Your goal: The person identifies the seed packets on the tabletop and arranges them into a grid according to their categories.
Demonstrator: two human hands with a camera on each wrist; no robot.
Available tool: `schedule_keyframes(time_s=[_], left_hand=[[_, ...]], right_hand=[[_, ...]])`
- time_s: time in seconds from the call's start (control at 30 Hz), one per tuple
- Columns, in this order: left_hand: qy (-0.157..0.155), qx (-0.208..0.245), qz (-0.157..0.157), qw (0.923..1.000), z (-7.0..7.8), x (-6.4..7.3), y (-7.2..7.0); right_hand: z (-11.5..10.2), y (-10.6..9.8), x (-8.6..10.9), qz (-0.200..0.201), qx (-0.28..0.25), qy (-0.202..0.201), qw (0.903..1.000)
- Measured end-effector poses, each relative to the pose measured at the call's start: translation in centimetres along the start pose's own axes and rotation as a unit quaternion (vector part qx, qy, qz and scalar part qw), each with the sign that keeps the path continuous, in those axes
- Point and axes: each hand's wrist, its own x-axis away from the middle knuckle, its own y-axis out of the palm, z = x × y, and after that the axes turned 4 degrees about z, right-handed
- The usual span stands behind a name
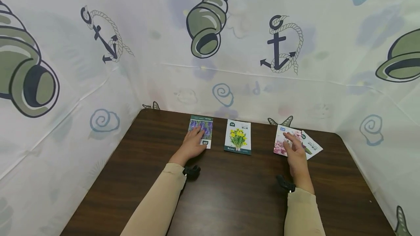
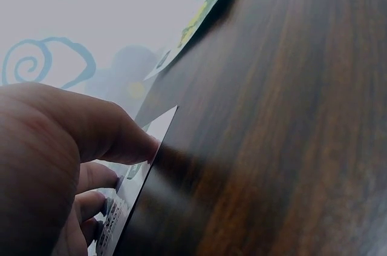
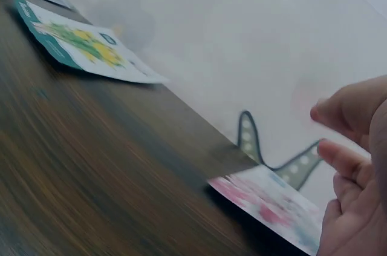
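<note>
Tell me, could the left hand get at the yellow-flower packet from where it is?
Probably yes. The left hand rests on the purple-flower packet, and the yellow-flower packet lies just to the right, with a strip of tabletop between the packets and nothing visible blocking the way.

Purple-flower packet [image 1: 207, 131] partly hidden under left fingers [image 1: 194, 133]

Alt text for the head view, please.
A person's left hand touches a purple-flower packet; their right hand is over a pink-flower packet beside another packet. Between the hands, a yellow-flower packet lies on a brown table before a printed white cloth.
</note>
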Motion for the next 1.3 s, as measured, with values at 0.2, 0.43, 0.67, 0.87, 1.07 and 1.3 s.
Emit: schedule_keyframes(time_s=[0.2,0.43,0.67,0.87,1.07,1.3], left_hand=[[-0.004,0.007,0.000,1.0000,-0.7,-0.4,0.4],[0.000,0.005,-0.004,1.0000,-0.8,-0.7,0.4],[-0.007,0.002,-0.007,0.9999,-0.5,-0.7,0.3],[-0.008,-0.001,-0.011,0.9999,-0.6,-0.4,0.2],[0.000,-0.001,-0.005,1.0000,-0.5,-0.5,0.1],[0.000,-0.006,-0.005,1.0000,-0.8,-0.6,0.5]], right_hand=[[0.6,-1.0,-0.4,0.026,0.045,0.008,0.9986],[0.9,-1.3,-0.7,-0.010,0.126,0.017,0.9918],[1.2,-1.1,-1.0,-0.036,0.170,-0.016,0.9847],[1.5,-1.0,-0.9,-0.039,0.186,-0.043,0.9808],[1.5,-0.8,-1.0,-0.024,0.203,-0.083,0.9754],[2.0,-0.6,-1.0,-0.018,0.253,-0.084,0.9636]])
